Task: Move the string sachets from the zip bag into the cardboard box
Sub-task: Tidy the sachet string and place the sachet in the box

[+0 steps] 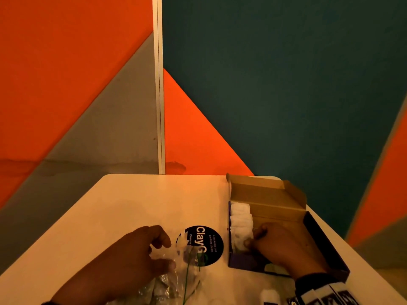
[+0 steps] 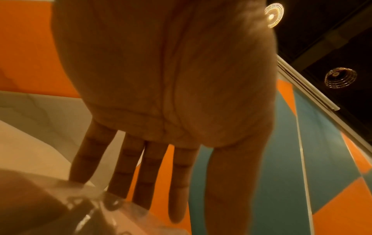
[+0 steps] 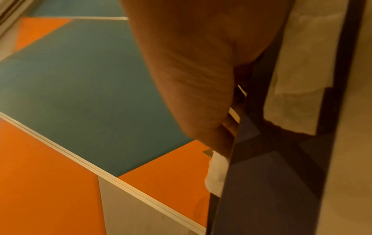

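The cardboard box (image 1: 320,237), dark purple outside, stands open at the table's right, its brown lid folded back. Several white string sachets (image 1: 241,223) are stacked along its left wall. My right hand (image 1: 255,237) is inside the box, thumb and fingers curled, and seems to pinch a sachet against the stack. In the right wrist view the box wall (image 3: 261,190) hides the fingertips, with a white sachet (image 3: 216,172) showing beside it. The clear zip bag (image 1: 174,280) lies crumpled at the near edge. My left hand (image 1: 168,253) rests on it with straight fingers (image 2: 149,182) touching the plastic (image 2: 96,211).
A round black sticker (image 1: 209,243) is on the table (image 1: 154,201) between the bag and the box. A small white object (image 1: 269,297) lies at the near edge by my right wrist. Orange, grey and teal wall panels stand close behind the table.
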A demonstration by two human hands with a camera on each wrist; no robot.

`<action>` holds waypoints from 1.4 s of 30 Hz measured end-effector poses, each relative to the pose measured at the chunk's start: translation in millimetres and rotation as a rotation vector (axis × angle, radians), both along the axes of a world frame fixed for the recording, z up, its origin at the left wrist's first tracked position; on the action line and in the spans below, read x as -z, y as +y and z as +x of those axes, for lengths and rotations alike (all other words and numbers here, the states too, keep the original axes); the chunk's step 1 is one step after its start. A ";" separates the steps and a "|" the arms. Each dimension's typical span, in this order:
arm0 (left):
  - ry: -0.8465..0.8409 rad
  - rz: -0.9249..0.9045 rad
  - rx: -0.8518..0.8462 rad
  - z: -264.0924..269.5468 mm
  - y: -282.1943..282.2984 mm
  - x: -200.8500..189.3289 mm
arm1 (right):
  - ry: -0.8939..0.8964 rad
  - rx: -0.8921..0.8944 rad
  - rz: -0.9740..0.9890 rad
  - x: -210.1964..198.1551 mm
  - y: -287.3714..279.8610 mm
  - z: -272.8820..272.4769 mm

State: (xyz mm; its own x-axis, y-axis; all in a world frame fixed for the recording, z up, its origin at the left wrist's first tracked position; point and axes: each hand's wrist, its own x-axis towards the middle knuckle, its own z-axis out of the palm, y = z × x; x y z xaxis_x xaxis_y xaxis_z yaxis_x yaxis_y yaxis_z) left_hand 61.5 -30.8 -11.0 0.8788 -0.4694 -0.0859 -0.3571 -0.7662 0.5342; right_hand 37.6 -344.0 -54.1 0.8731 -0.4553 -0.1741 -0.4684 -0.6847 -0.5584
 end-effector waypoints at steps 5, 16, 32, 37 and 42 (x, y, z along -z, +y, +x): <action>0.090 0.226 0.142 3.0 7.9 5.1 | -0.175 -0.022 -0.054 -25.4 9.5 -13.8; 0.056 0.302 0.169 12.2 8.8 20.3 | 0.030 -0.687 -0.208 -21.3 102.4 -25.4; -0.007 0.292 0.231 11.2 0.5 27.9 | -0.014 -0.972 -0.212 18.8 99.3 -6.1; -0.049 0.302 0.200 8.9 -1.6 29.4 | -0.058 -0.878 -0.214 23.4 94.4 -3.1; -0.045 0.278 0.167 7.0 -1.9 28.0 | -0.116 -0.840 -0.125 11.7 93.8 -8.4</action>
State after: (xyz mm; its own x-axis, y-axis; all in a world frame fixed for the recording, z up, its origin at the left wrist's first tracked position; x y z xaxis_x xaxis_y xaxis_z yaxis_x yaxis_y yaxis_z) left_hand 68.6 -32.7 -39.0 0.7972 -0.5715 -0.1944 -0.5087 -0.8094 0.2936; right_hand 29.2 -250.1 -65.8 0.9388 0.3402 -0.0545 0.2768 -0.8390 -0.4685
